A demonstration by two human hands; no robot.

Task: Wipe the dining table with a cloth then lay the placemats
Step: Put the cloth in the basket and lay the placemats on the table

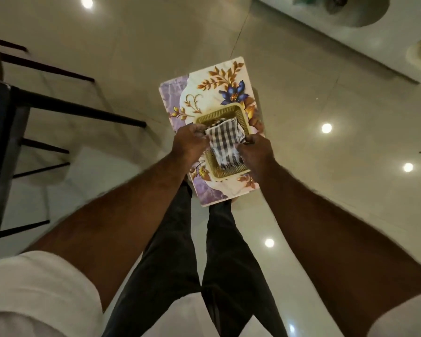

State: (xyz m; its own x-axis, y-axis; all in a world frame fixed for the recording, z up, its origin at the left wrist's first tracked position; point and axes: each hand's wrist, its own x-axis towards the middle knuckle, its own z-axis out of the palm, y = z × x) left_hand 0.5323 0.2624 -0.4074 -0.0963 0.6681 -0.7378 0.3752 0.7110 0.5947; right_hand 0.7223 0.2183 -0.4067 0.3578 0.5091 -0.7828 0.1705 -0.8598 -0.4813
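Note:
A blue-and-white checked cloth (223, 144) hangs between my two hands over a golden woven basket (233, 113). My left hand (191, 143) pinches its left edge and my right hand (258, 153) pinches its right edge. The basket stands on a small stool (199, 93) with a floral purple-and-gold top, on the floor just ahead of my legs. More folded checked cloth shows in the basket behind the held one. No placemats are in view.
A dark table edge (0, 142) and black chair legs (83, 110) stand at the left. A white counter (350, 37) runs along the top right. Glossy pale floor tiles (326, 166) with lamp reflections surround the stool.

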